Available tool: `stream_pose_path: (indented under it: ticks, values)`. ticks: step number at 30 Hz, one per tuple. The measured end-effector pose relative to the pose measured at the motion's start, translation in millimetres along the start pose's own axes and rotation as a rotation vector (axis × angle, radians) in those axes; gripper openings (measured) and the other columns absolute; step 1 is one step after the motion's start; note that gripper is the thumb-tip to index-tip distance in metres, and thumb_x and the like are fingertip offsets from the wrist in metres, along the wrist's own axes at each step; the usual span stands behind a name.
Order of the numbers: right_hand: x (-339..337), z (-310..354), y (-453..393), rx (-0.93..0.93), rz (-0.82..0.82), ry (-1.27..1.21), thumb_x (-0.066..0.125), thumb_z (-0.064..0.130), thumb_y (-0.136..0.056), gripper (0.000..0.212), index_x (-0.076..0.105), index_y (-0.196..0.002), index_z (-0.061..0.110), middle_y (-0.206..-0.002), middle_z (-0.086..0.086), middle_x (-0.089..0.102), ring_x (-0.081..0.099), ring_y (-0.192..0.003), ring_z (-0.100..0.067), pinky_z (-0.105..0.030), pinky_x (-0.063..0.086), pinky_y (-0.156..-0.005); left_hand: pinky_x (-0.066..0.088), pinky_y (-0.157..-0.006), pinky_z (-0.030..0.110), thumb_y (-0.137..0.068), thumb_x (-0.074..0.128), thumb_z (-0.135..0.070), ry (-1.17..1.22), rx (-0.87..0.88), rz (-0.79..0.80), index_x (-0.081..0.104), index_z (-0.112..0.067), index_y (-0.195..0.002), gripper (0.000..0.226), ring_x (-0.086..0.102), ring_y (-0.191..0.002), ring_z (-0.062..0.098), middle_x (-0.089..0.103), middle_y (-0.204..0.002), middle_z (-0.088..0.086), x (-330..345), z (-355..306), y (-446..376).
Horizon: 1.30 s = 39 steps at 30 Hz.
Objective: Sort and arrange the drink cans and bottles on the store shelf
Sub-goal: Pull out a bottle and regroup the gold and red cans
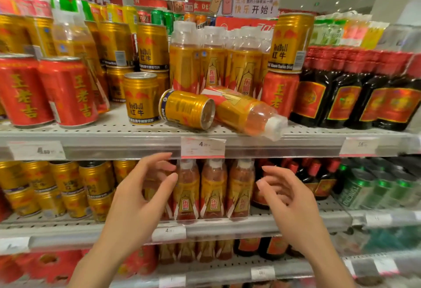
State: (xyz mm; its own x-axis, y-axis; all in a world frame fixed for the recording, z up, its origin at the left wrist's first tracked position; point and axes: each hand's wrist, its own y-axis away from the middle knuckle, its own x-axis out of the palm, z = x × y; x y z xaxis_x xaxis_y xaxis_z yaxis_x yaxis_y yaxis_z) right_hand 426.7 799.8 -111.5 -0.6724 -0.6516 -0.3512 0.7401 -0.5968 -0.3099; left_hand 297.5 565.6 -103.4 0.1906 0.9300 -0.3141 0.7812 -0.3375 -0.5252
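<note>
On the upper shelf (91,131) a gold can (185,108) lies on its side, its top facing right. Beside it a yellow-labelled bottle (247,112) lies tipped over, its white cap past the shelf's front edge. A gold can (141,97) stands upright to their left. Another gold can (290,42) is stacked on a red can (279,93) at the right. Upright yellow bottles (214,60) stand behind. My left hand (141,194) and my right hand (289,199) hover below that shelf, fingers spread, holding nothing.
Red cans (66,92) stand at the upper left, dark bottles with red labels (346,96) at the upper right. The lower shelf holds gold cans (68,185), yellow bottles (213,190) and green cans (385,187). Price tags (202,147) line the shelf edges.
</note>
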Motion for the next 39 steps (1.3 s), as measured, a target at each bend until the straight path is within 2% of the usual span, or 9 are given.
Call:
stream_pose_path:
  ticks: [7, 10, 13, 18, 20, 24, 28, 33, 39]
  values:
    - [-22, 44, -10, -0.303, -0.302, 0.26, 0.067, 0.041, -0.089, 0.034, 0.059, -0.12, 0.032, -0.107, 0.019, 0.064, 0.062, -0.099, 0.001, -0.013, 0.047, -0.085, 0.049, -0.082, 0.016, -0.095, 0.063, -0.033, -0.169, 0.264, 0.002, 0.059, -0.033, -0.128, 0.033, 0.063, -0.104, 0.001, 0.064, -0.11, -0.022, -20, -20, -49]
    - [-20, 69, -20, -0.5, -0.354, 0.376, 0.064, 0.039, -0.089, 0.039, 0.06, -0.122, 0.018, -0.11, 0.008, 0.061, 0.058, -0.098, -0.005, -0.006, 0.042, -0.087, 0.046, -0.091, 0.023, -0.096, 0.061, -0.03, -0.316, 0.448, -0.039, 0.06, -0.019, -0.127, 0.033, 0.057, -0.112, 0.009, 0.061, -0.118, -0.007, -35, -21, -78]
    - [-10, 95, -35, -0.628, -0.334, 0.504, 0.066, 0.038, -0.089, 0.041, 0.061, -0.12, 0.013, -0.11, 0.004, 0.058, 0.055, -0.1, -0.01, -0.013, 0.042, -0.085, 0.039, -0.102, 0.031, -0.091, 0.064, -0.028, -0.478, 0.579, -0.12, 0.063, -0.009, -0.126, 0.04, 0.05, -0.121, 0.024, 0.058, -0.126, 0.007, -48, -18, -110]
    - [23, 134, -68, -0.723, -0.203, 0.709, 0.06, 0.048, -0.089, 0.047, 0.062, -0.123, 0.015, -0.117, 0.002, 0.061, 0.052, -0.108, -0.01, -0.02, 0.042, -0.092, 0.041, -0.105, 0.05, -0.09, 0.06, -0.031, -0.575, 0.589, -0.103, 0.061, -0.013, -0.129, 0.043, 0.046, -0.13, 0.028, 0.055, -0.135, 0.008, -57, -5, -145]
    - [41, 141, -80, -0.704, -0.069, 0.828, 0.057, 0.058, -0.09, 0.057, 0.056, -0.134, 0.021, -0.127, 0.004, 0.058, 0.051, -0.117, -0.012, -0.031, 0.047, -0.1, 0.04, -0.11, 0.046, -0.091, 0.056, -0.034, -0.538, 0.555, -0.071, 0.059, -0.013, -0.132, 0.046, 0.047, -0.13, 0.026, 0.055, -0.133, 0.006, -58, 4, -151]
    - [65, 140, -96, -0.649, 0.105, 1.014, 0.057, 0.067, -0.088, 0.076, 0.036, -0.149, 0.027, -0.145, 0.007, 0.049, 0.043, -0.133, -0.014, -0.036, 0.033, -0.114, 0.027, -0.111, 0.02, -0.092, 0.056, -0.034, -0.461, 0.514, -0.042, 0.057, -0.015, -0.134, 0.046, 0.044, -0.129, 0.019, 0.055, -0.131, 0.001, -58, 12, -154]
    - [69, 136, -100, -0.664, 0.068, 0.951, 0.063, 0.065, -0.084, 0.075, 0.041, -0.146, 0.03, -0.139, 0.011, 0.052, 0.045, -0.129, -0.012, -0.034, 0.033, -0.11, 0.02, -0.109, 0.007, -0.092, 0.059, -0.03, -0.401, 0.526, -0.048, 0.057, -0.018, -0.135, 0.044, 0.039, -0.129, 0.008, 0.053, -0.131, -0.004, -58, 14, -154]
    - [63, 149, -106, -0.56, 0.148, 0.672, 0.075, 0.055, -0.081, 0.073, 0.045, -0.143, 0.03, -0.133, 0.009, 0.056, 0.056, -0.119, -0.011, -0.037, 0.05, -0.102, 0.02, -0.108, 0.006, -0.093, 0.061, -0.028, -0.363, 0.537, -0.052, 0.058, -0.018, -0.134, 0.042, 0.04, -0.128, 0.008, 0.054, -0.131, -0.004, -58, 16, -156]
    - [69, 161, -122, -0.529, 0.098, 0.48, 0.076, 0.047, -0.084, 0.06, 0.05, -0.135, 0.028, -0.131, 0.01, 0.057, 0.056, -0.117, -0.008, -0.034, 0.054, -0.098, 0.022, -0.111, 0.009, -0.093, 0.06, -0.028, -0.365, 0.526, -0.039, 0.057, -0.019, -0.135, 0.043, 0.041, -0.131, 0.012, 0.053, -0.132, -0.006, -58, 16, -155]
